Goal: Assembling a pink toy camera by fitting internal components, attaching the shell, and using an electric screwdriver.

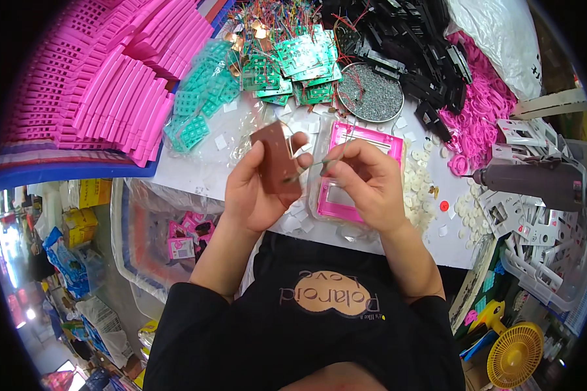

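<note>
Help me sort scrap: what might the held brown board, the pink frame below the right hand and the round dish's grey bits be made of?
Brown board: probably resin laminate, fairly matt, from its flat, even face.
Pink frame: likely moulded plastic, smooth, from its uniform colour and openings.
Grey bits: perhaps metal, slightly shiny, from their speckled glint; too small to be sure.

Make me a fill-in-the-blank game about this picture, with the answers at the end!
1. The left hand holds a flat board coloured ____.
2. The small grey bits fill a tray whose shape is ____.
3. The little fan at the lower right is coloured ____.
4. The stacked plastic panels at the upper left are coloured ____.

Missing words: brown; round; yellow; pink.
</note>
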The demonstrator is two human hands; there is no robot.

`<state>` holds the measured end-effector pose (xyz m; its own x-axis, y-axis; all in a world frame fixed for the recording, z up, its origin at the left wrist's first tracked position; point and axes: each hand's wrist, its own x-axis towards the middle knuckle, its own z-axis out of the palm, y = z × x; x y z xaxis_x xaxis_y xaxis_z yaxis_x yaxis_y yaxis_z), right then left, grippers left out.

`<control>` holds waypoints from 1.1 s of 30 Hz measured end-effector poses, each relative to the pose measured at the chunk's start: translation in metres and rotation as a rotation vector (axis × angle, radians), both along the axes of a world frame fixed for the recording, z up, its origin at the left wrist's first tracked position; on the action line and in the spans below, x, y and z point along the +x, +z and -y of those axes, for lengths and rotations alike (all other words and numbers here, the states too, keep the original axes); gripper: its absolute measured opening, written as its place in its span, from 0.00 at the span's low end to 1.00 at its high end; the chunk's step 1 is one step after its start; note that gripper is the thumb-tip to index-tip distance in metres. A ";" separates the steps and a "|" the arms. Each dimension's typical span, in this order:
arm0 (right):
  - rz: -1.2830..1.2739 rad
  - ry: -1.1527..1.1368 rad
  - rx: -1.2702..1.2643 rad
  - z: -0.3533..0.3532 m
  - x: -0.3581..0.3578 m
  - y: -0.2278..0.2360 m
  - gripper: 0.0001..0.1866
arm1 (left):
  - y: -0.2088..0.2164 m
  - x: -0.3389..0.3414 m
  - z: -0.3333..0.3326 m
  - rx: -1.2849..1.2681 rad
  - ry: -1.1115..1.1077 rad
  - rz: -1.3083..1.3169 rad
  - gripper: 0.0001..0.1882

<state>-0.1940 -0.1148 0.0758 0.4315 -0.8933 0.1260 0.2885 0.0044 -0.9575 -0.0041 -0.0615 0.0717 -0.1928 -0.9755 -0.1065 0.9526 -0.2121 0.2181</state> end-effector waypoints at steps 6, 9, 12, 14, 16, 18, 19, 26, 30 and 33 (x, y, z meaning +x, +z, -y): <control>-0.138 0.379 0.320 0.009 -0.006 -0.015 0.11 | -0.005 0.008 -0.004 0.011 0.002 0.441 0.27; -0.334 0.046 -0.248 0.006 -0.013 -0.016 0.24 | 0.007 0.002 -0.001 0.036 0.086 0.633 0.25; -0.296 0.241 -0.326 0.010 -0.021 0.006 0.37 | -0.001 0.003 -0.001 -0.003 0.134 0.617 0.23; -0.069 0.270 -0.086 0.000 -0.016 0.002 0.34 | -0.004 -0.002 0.000 -0.041 0.137 0.608 0.22; 0.106 0.315 0.172 0.000 -0.010 0.000 0.29 | 0.001 -0.009 0.001 -0.051 0.146 0.683 0.21; 0.132 0.293 0.296 0.002 -0.002 0.008 0.19 | 0.002 -0.010 -0.002 -0.094 0.161 0.721 0.19; 0.135 0.229 0.318 -0.001 0.001 0.010 0.17 | 0.001 -0.010 -0.004 -0.115 0.168 0.739 0.19; 0.227 -0.118 0.330 -0.032 -0.008 -0.016 0.04 | 0.001 -0.013 -0.002 -0.193 0.199 0.865 0.17; 0.084 -0.193 0.335 -0.070 -0.043 -0.020 0.01 | 0.004 -0.026 -0.005 -0.164 0.101 0.976 0.14; 0.042 -0.042 0.320 -0.101 -0.117 -0.039 0.09 | 0.012 -0.026 -0.016 -0.157 0.051 0.977 0.12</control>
<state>-0.3110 -0.0134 0.0368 0.3939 -0.9073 -0.1474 0.3342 0.2908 -0.8965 -0.0299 -0.0458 0.0832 -0.0467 -0.9968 -0.0650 0.3459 -0.0772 0.9351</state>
